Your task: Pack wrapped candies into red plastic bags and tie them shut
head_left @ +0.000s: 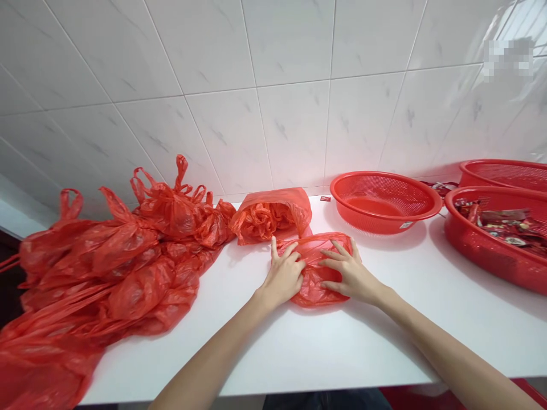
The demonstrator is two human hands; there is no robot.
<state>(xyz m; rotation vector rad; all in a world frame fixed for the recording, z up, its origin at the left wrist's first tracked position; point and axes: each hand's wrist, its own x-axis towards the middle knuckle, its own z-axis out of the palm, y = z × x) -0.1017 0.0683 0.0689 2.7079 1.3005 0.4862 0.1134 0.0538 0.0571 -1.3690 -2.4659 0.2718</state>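
Note:
A thin red plastic bag (314, 285) lies on the white table in front of me, its mouth spread wide. My left hand (284, 272) rests palm down on the bag's left side, fingers apart. On the right side, my right hand (348, 270) touches the bag with fingers spread, the thumb pointing inward. Neither hand is closed round the plastic. Just behind sits another red bag (280, 199) on its side, with crumpled red plastic bags (260, 219) showing in its opening.
A large heap of tied red plastic bags (141, 256) covers the left of the white table (265, 364). Red perforated baskets stand to the right: one basket (376, 219) near the tiled wall (294, 125), another basket (482, 256) holding small wrapped packets (508, 225), a third behind it.

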